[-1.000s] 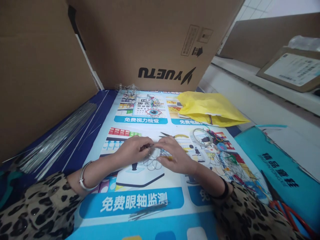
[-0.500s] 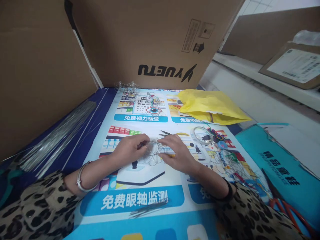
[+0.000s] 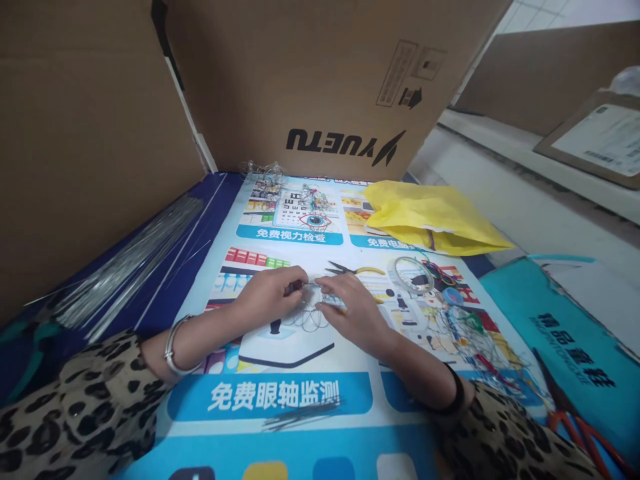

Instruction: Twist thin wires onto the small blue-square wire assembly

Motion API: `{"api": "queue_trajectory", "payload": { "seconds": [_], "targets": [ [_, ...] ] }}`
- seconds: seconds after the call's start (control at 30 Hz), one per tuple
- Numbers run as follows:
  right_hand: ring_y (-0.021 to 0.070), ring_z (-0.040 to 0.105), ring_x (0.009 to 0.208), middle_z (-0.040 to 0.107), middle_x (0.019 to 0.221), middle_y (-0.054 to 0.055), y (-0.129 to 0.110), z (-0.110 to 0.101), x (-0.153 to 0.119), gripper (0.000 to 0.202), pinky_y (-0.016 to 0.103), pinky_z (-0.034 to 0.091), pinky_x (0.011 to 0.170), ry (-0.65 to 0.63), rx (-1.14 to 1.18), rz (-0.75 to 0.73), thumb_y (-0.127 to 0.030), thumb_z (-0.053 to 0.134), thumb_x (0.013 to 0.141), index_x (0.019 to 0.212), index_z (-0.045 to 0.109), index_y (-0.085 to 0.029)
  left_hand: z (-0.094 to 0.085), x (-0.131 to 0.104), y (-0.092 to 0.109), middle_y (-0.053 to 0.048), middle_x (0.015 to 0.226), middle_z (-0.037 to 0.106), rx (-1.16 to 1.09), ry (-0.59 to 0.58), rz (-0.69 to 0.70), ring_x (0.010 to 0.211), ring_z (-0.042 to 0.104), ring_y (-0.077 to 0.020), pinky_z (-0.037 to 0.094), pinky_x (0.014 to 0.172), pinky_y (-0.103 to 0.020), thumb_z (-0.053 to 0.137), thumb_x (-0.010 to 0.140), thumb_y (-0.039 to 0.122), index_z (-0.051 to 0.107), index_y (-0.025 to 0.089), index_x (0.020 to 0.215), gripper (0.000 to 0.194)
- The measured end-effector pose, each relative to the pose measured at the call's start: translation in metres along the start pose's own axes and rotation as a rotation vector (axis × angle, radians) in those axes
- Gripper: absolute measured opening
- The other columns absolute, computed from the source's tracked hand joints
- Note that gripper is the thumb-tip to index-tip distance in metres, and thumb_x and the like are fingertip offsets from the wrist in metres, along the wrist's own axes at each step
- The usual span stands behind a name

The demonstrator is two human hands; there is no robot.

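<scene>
Between my hands is a piece of thin silvery wire [image 3: 311,316] bent into several loops. My left hand [image 3: 270,293] pinches its upper left part between thumb and fingers. My right hand [image 3: 356,312] holds its right side, with index finger and thumb curved round the loops. The fingers hide part of the wire. Just behind my right hand lie pliers [image 3: 345,269] with yellow handles, partly covered by the hand. A bunch of short dark wires [image 3: 303,415] rests on the printed sheet [image 3: 350,433] nearer to me.
Long straight wires [image 3: 135,267] lie at left. Tangled wire pieces [image 3: 265,172] sit at the back, others with coloured strands [image 3: 470,327] at right. Around them are a tape roll [image 3: 414,275], yellow bag [image 3: 435,212], teal bag [image 3: 560,333] and red-handled scissors [image 3: 575,427]. Cardboard [image 3: 325,80] stands behind.
The view has shifted slightly, so most things sit further right. My fingers have moved a little on the looped wire, which both hands still hold. More of the pliers shows.
</scene>
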State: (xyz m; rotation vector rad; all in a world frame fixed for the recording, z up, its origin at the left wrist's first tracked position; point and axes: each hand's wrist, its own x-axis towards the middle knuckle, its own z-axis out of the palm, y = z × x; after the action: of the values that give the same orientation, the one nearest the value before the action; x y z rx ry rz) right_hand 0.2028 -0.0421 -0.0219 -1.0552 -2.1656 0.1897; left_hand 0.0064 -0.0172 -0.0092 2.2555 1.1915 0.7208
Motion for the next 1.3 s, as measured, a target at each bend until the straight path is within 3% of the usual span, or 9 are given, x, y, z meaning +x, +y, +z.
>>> {"api": "queue_trajectory", "payload": {
  "seconds": [0.27,0.57,1.03,1.3],
  "targets": [
    [0.0163,0.058,0.070,0.064,0.075,0.002,-0.002,0.004,0.006,0.028,0.028,0.046,0.069,-0.136,0.015,0.156,-0.015,0.059,0.077,0.104,0.061,-0.020,-0.008,0.003,0.004,0.005,0.060,0.056,-0.152,-0.160,-0.060,0.054,0.051,-0.0079,0.036,0.053,-0.018,0.051,0.073,0.009,0.058,0.018,0.080,0.013],
    [0.0158,0.059,0.068,0.063,0.070,0.002,-0.001,0.002,0.001,0.022,0.027,0.046,0.066,-0.110,0.037,0.138,-0.014,0.056,0.077,0.097,0.065,-0.021,-0.020,0.006,0.001,0.002,0.070,0.063,-0.301,-0.346,-0.059,0.063,0.057,-0.0098,0.041,0.057,-0.019,0.055,0.071,0.009,0.060,0.017,0.089,0.020],
    [0.0152,0.057,0.065,0.062,0.071,0.001,-0.001,0.002,-0.001,0.020,0.026,0.045,0.063,-0.150,0.022,0.180,-0.014,0.057,0.076,0.094,0.064,-0.021,-0.012,0.003,-0.004,0.002,0.072,0.064,-0.287,-0.330,-0.024,0.065,0.057,-0.0108,0.038,0.058,-0.020,0.056,0.072,0.013,0.061,0.018,0.089,0.019],
    [0.0151,0.057,0.064,0.062,0.069,0.001,-0.004,0.002,0.000,0.019,0.026,0.045,0.062,-0.161,0.032,0.198,-0.015,0.059,0.076,0.093,0.065,-0.021,-0.021,0.003,0.007,0.003,0.070,0.062,-0.189,-0.360,-0.032,0.062,0.055,-0.0105,0.035,0.056,-0.020,0.053,0.072,0.012,0.061,0.018,0.088,0.019]
  ]
}}
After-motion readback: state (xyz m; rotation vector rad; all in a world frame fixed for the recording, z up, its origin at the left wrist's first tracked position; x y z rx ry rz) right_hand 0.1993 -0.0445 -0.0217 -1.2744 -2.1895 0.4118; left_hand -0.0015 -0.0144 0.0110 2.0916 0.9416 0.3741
